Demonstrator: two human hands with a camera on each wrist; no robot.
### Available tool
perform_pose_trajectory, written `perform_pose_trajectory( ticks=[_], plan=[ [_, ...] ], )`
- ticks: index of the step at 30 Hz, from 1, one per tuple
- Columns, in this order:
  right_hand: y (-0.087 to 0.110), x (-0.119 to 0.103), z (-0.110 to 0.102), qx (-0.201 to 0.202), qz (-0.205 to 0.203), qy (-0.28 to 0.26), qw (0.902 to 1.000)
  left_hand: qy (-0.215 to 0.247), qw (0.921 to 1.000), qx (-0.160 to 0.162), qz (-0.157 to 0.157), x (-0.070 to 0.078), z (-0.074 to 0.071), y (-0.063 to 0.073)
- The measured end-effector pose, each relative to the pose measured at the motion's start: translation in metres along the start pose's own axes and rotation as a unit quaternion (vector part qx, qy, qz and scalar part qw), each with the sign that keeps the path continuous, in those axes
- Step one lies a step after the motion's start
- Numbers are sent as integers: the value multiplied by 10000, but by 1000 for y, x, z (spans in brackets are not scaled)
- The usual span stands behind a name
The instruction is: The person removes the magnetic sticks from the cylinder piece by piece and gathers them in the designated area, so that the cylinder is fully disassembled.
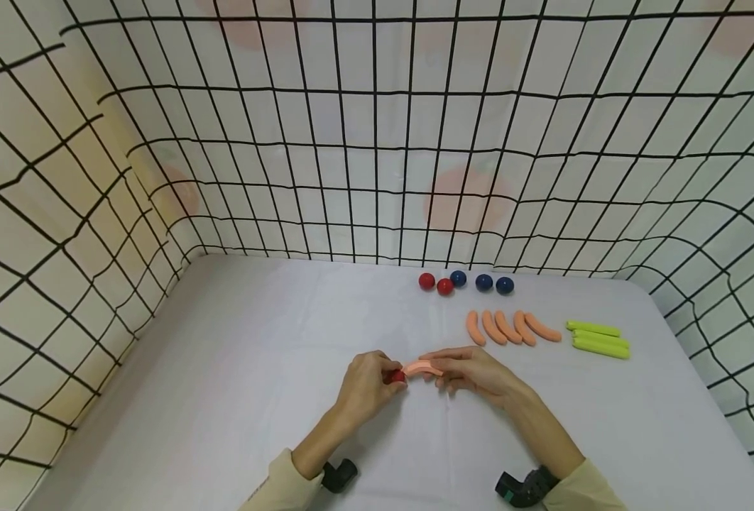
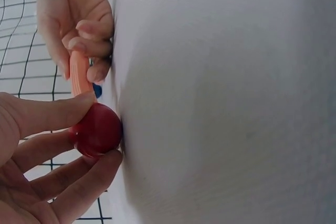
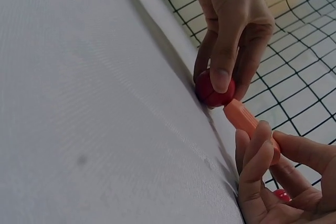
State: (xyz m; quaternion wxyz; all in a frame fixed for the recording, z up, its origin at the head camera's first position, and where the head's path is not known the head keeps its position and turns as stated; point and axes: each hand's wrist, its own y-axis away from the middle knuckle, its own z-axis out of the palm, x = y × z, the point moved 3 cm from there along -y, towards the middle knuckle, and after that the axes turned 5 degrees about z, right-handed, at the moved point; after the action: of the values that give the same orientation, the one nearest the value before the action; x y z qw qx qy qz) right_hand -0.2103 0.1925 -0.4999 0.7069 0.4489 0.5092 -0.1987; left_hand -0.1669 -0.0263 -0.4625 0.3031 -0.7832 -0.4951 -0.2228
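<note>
My left hand (image 1: 365,383) pinches a red ball (image 2: 98,130) between thumb and fingers, low over the white cloth. From the right, my right hand (image 1: 476,372) grips a curved orange-pink stick (image 1: 423,367) between thumb and fingertips. The stick's near end meets the ball, as the left wrist view shows with the stick (image 2: 81,74) right at the left thumb. In the right wrist view the ball (image 3: 214,88) is partly covered by the left thumb, and the stick's far end lies among the right fingers.
Two red balls (image 1: 427,281) and several dark blue balls (image 1: 484,283) line the table's back. Several curved orange-pink sticks (image 1: 507,328) lie before them, with green sticks (image 1: 600,345) farther right. A black wire grid (image 1: 377,149) encloses the back and sides of the white table (image 1: 236,341).
</note>
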Motion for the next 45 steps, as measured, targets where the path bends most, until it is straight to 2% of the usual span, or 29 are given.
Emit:
perform_pose_trajectory(
  ticks=[4,8,14,22,25,29,33,35,37,39,45],
  plan=[
    [0,-1,-5,165,-32,-176,9997,-38,10000,-48,-63,0,0,0],
    [1,-3,-11,788,-71,-631,9949,-77,9999,-104,-105,-1,0,0],
    [6,-9,-17,1846,-333,-1299,9736,-13,9998,-141,-138,-1,-1,0],
    [13,-15,-26,2944,-566,-1344,9445,18,9998,-151,-137,-1,0,0],
    [13,-15,-28,3384,-528,-981,9344,10,9998,-145,-129,-1,0,0],
    [14,-14,-29,3906,-609,-151,9184,21,9998,-142,-150,-1,0,0],
    [17,-15,-27,4327,-841,925,8928,51,9997,-155,-171,0,0,0],
    [18,-16,-25,4523,-913,1452,8752,57,9997,-159,-181,0,0,1],
    [18,-17,-22,4670,-997,1779,8604,47,9997,-158,-160,0,0,1],
    [18,-18,-20,4737,-1107,1998,8505,31,9998,-151,-122,0,0,1],
    [17,-19,-16,4760,-1281,2595,8304,0,9999,-118,-39,1,0,1]
  ],
)
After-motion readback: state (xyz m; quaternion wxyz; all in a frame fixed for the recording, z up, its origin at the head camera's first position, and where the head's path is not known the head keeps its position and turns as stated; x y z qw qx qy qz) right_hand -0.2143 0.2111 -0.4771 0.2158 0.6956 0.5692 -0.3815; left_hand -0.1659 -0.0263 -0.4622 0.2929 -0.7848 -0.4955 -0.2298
